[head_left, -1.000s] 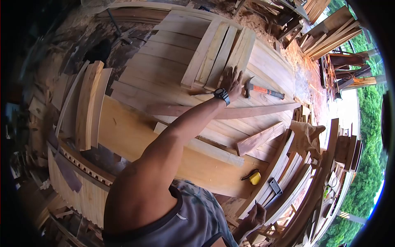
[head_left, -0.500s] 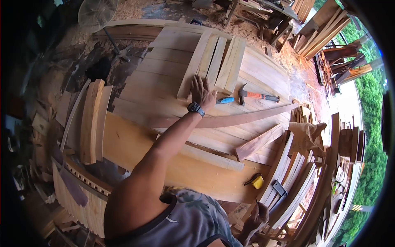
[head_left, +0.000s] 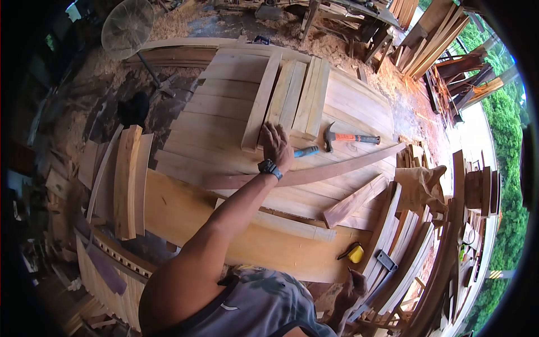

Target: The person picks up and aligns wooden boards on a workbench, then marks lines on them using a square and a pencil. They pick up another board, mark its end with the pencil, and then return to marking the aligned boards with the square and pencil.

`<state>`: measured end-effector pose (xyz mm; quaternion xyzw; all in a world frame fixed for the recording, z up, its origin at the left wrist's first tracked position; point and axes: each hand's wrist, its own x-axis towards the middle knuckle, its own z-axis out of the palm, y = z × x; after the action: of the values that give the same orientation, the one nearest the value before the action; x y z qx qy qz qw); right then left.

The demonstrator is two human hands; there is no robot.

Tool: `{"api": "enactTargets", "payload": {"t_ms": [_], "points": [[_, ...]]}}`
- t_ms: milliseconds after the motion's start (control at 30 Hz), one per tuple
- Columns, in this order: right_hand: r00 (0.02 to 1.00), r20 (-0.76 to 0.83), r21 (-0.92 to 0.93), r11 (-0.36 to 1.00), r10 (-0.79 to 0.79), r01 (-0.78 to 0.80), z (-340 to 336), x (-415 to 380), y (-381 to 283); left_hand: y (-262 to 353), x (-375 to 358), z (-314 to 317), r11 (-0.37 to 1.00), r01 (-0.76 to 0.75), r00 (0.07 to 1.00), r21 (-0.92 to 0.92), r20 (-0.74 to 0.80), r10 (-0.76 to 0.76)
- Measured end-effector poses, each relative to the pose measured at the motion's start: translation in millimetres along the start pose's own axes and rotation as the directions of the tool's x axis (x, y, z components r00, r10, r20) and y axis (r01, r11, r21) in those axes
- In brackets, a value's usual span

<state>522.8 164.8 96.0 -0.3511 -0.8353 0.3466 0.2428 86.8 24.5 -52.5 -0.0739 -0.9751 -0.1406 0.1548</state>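
Note:
My left hand, with a dark watch on its wrist, lies palm down at the near end of two middle wood strips, fingers slightly apart. These strips lie side by side between a single strip on the left and a pair of strips on the right. Beside the hand is a blue object, partly hidden by it. A hammer with an orange and black handle lies further right. At the lower right, my right hand is closed around something small and thin that I cannot make out.
A curved brown strip crosses the planked panel. A short board lies on the panel's near right part. Closer to me are a yellow tape measure and a grey tool. Upright timbers stand at left.
The middle strips now lie together, with a gap beside the left strip. My left hand is at their near end. The view has shifted slightly.

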Motion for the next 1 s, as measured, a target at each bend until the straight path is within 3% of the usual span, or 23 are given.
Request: {"api": "enactTargets", "payload": {"t_ms": [133,200,233,300,333,467,567,633,700,767,833,867,900,967,1000], "points": [[0.998,0.069,-0.029,0.999,-0.015,0.017,5.3,6.7,-26.6,-1.4,-4.2,-4.9,1.0,-0.029,0.998,0.011,-0.057,0.029],[0.996,0.076,-0.022,0.999,-0.04,0.041,4.0,7.2,-35.7,9.2,12.6,-42.8,0.995,0.087,0.986,-0.039,0.15,-0.08],[0.996,0.087,-0.027,0.999,-0.036,0.039,2.1,8.7,-38.6,10.0,21.5,-42.7,0.996,0.083,0.985,-0.039,0.153,-0.076],[0.995,0.092,-0.035,0.999,-0.028,0.031,-1.4,10.5,-39.8,13.1,42.6,-42.6,0.967,0.249,0.959,-0.053,0.153,-0.238],[0.995,0.099,-0.049,0.999,-0.012,0.017,-3.0,11.1,-39.5,12.3,53.6,-60.9,0.955,0.29,0.917,-0.069,0.304,-0.257],[0.997,0.076,0.034,0.999,-0.008,0.005,6.3,13.5,-43.0,21.3,50.4,-47.9,0.971,0.239,0.928,0.011,0.291,-0.232],[0.993,0.117,0.126,0.992,-0.007,-0.008,22.4,16.1,-48.4,20.4,48.7,-66.3,0.974,0.224,0.896,-0.03,0.4,-0.194],[0.98,0.199,0.095,0.994,0.026,-0.045,35.0,18.1,-51.3,21.2,52.5,-68.8,0.962,0.268,0.858,-0.047,0.467,-0.216],[0.963,0.266,0.075,0.997,-0.051,0.032,44.3,23.7,-71.1,17.7,53.8,-65.2,0.972,0.228,0.901,-0.064,0.392,-0.185],[0.945,0.232,0.114,0.971,-0.23,0.208,59.2,29.8,-79.4,8.9,58.9,-66.2,0.98,0.184,0.933,-0.076,0.329,-0.15],[0.909,0.223,0.165,0.933,-0.352,0.32,69.7,42.9,-92.8,-1.5,79.8,-91.0,0.878,0.305,0.856,-0.368,0.511,-0.083],[0.894,0.226,0.188,0.918,-0.387,0.35,75.9,49.9,-96.5,-0.3,83.7,-113.4,0.828,0.385,0.818,-0.407,0.566,-0.102],[0.876,0.227,0.212,0.9,-0.425,0.382,82.7,58.3,-100.3,-2.0,88.9,-144.8,0.693,0.458,0.746,-0.556,0.665,0.041],[0.863,0.201,0.276,0.872,-0.464,0.405,94.3,77.1,-117.2,-4.7,87.7,-145.8,0.133,0.576,0.774,-0.806,0.591,0.227],[0.817,0.145,0.257,0.819,-0.558,0.513,98.8,88.4,-128.0,-10.1,92.7,-136.5,-0.017,0.602,0.785,-0.798,0.587,0.199]]}}
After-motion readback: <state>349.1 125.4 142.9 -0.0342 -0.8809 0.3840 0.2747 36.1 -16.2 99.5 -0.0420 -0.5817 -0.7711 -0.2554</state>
